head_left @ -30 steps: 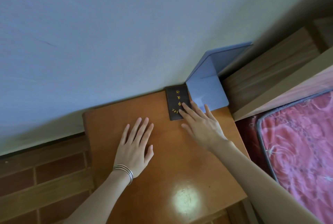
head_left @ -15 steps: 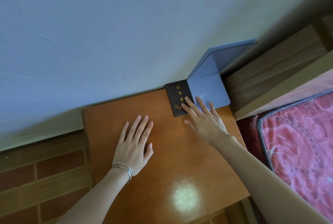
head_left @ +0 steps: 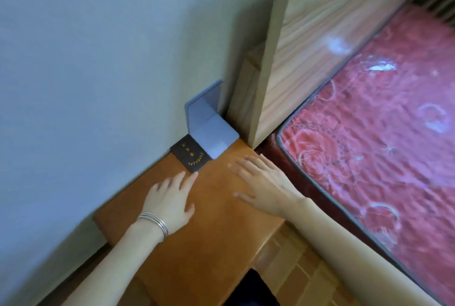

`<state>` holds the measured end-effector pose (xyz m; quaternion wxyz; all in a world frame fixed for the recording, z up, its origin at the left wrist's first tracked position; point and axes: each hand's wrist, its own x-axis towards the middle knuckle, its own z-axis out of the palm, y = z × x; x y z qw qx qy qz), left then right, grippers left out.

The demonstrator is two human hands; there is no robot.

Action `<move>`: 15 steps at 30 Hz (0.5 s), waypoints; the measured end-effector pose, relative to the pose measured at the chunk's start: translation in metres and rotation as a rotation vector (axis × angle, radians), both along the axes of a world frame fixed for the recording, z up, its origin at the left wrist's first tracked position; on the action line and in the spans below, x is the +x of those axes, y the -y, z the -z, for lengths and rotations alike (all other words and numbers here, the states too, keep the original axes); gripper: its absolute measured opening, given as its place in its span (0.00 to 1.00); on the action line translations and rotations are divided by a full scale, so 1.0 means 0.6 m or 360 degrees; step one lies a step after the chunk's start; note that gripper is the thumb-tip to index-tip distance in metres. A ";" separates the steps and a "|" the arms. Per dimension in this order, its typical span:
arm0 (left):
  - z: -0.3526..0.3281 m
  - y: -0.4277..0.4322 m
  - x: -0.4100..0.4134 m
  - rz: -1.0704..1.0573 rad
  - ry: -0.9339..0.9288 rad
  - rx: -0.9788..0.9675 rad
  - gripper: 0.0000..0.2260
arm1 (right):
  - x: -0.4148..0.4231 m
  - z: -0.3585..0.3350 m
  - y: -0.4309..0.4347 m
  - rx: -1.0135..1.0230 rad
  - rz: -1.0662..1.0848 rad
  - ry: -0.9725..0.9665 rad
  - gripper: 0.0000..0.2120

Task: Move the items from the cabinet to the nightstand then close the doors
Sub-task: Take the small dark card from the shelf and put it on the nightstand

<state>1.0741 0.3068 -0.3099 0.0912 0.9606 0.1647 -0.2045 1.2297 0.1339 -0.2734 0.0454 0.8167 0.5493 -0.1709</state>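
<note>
Two bare forearms (head_left: 332, 232) in shot, and the left hand (head_left: 170, 200) and right hand (head_left: 266, 182) are bare as well. Just behind the left hand there's a stack of thin silver bangles (head_left: 155, 223): several slim, plain, shiny rings, packed close together.

Dark booklet (head_left: 188, 153) and blue bookend (head_left: 209, 128) at nightstand's (head_left: 197, 244) back corner

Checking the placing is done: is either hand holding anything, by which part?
Nothing is held: left hand and right hand are open over the nightstand, neither gripping the dark booklet.
</note>
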 end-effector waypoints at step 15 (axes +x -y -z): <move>-0.539 0.380 0.100 0.1523 0.1002 -0.0110 0.29 | -0.280 -0.488 0.490 0.0158 0.1628 0.0678 0.28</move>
